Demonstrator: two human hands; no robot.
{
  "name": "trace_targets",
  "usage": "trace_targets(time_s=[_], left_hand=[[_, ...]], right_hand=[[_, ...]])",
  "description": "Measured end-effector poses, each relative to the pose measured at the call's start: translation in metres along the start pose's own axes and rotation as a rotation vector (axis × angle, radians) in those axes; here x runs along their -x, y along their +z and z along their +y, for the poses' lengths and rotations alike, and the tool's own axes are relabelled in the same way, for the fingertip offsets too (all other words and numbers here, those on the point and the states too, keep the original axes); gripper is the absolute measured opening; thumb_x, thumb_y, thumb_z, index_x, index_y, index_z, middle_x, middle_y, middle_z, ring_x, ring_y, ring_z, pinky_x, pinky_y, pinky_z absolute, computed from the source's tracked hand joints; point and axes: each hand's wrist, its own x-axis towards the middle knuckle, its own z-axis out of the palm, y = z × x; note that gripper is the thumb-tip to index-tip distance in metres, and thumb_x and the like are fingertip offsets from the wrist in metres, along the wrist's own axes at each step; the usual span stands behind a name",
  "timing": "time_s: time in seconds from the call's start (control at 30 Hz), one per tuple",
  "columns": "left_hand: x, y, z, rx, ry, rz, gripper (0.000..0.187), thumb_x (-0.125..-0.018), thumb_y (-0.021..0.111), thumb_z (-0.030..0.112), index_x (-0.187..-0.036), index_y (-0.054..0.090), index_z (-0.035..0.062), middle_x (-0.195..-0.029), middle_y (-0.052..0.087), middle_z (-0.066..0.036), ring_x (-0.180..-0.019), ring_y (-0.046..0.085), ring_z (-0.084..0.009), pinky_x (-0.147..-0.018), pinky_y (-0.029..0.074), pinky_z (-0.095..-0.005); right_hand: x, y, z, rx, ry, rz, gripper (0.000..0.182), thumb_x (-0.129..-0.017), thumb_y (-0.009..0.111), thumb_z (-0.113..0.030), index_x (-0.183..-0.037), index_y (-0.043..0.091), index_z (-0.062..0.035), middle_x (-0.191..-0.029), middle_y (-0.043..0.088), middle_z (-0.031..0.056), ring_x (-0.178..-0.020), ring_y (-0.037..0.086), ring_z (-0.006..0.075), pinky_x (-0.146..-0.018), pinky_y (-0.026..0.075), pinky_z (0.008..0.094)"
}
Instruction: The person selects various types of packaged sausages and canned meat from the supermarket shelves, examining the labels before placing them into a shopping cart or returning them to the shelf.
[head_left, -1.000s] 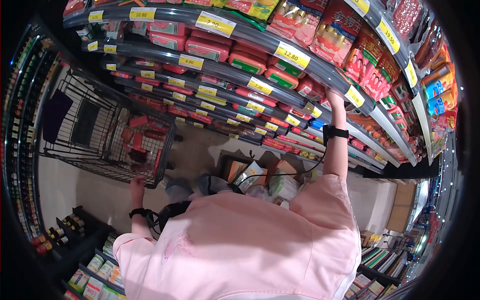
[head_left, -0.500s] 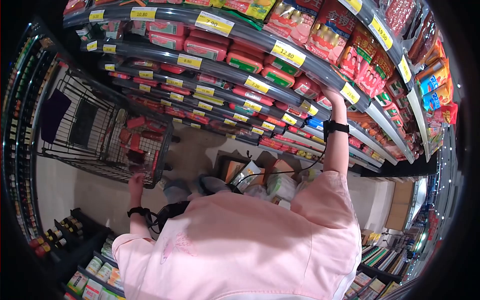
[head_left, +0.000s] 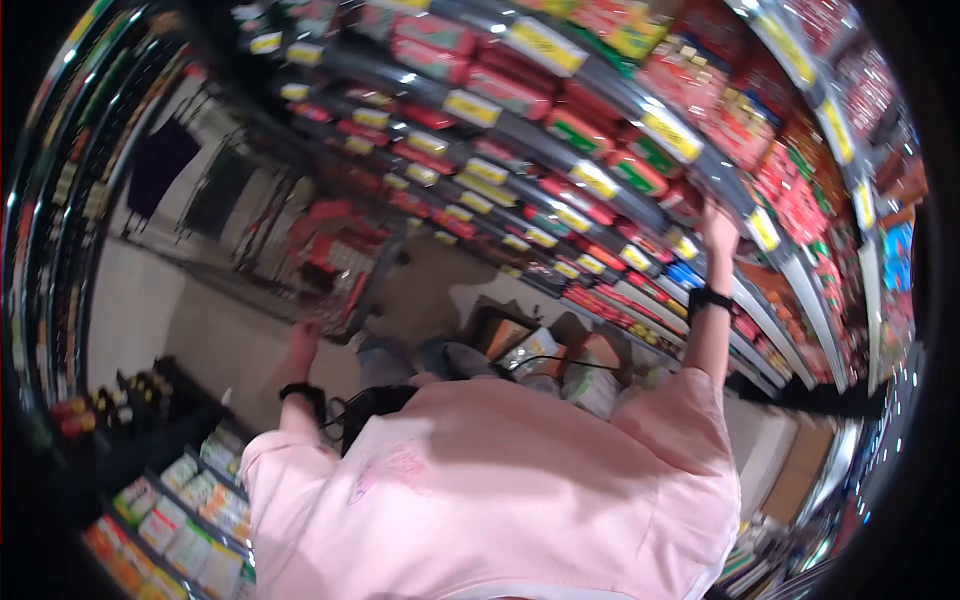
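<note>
My right hand reaches to the shelf edge, next to red and green packs on the shelf below the large yellow price tags. Its fingertips are hidden in the shelf and blurred. My left hand hangs low beside the near end of the shopping cart. A dark and clear package lies in the cart just above that hand, among red packs. Motion blur hides the left fingers.
Tiered shelves with price tags curve across the top and right. Boxes and bags stand on the floor by the shelf base. A rack of bottles is at the far left, and a lower shelf of packets at the bottom left.
The view has turned, so the shelves, cart and both hands appear shifted right in the frame. My right hand still reaches to the shelf, and my left hand still hangs by the cart.
</note>
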Motion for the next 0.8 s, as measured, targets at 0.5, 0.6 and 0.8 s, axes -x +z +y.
trace_targets(time_s=[0.5, 0.6, 0.8], left_hand=[[-0.051, -0.062, -0.006, -0.334, 0.070, -0.078, 0.012, -0.074, 0.056, 0.014, -0.081, 0.060, 0.0057, -0.080, 0.060, -0.013, -0.082, 0.058, -0.0290, -0.079, 0.044, -0.0397], [-0.083, -0.069, -0.021, -0.660, 0.288, -0.073, 0.014, -0.071, 0.057, 0.014, -0.084, 0.059, 0.0086, -0.088, 0.059, -0.010, -0.091, 0.056, -0.0261, -0.092, 0.036, -0.0441], [-0.104, -0.066, -0.027, -0.691, 0.432, -0.062, 0.019, -0.074, 0.053, 0.017, -0.090, 0.056, 0.0071, -0.091, 0.058, -0.009, -0.093, 0.055, -0.0226, -0.096, 0.031, -0.0447]], right_hand=[[0.237, 0.198, -0.353, -0.318, -1.022, -0.069, 0.037, -0.069, 0.056, -0.014, -0.105, 0.053, -0.0055, -0.118, 0.047, 0.0152, -0.109, 0.045, 0.0305, -0.094, 0.033, 0.0447], [0.263, 0.238, -0.462, 0.016, -0.947, -0.563, 0.036, -0.075, 0.052, -0.022, -0.107, 0.053, -0.0048, -0.119, 0.046, 0.0146, -0.111, 0.045, 0.0300, -0.092, 0.036, 0.0454], [0.253, 0.428, -0.562, 0.288, -0.504, -0.596, 0.038, -0.079, 0.048, -0.015, -0.114, 0.044, -0.0039, -0.117, 0.046, 0.0126, -0.108, 0.048, 0.0261, -0.078, 0.047, 0.0411]])
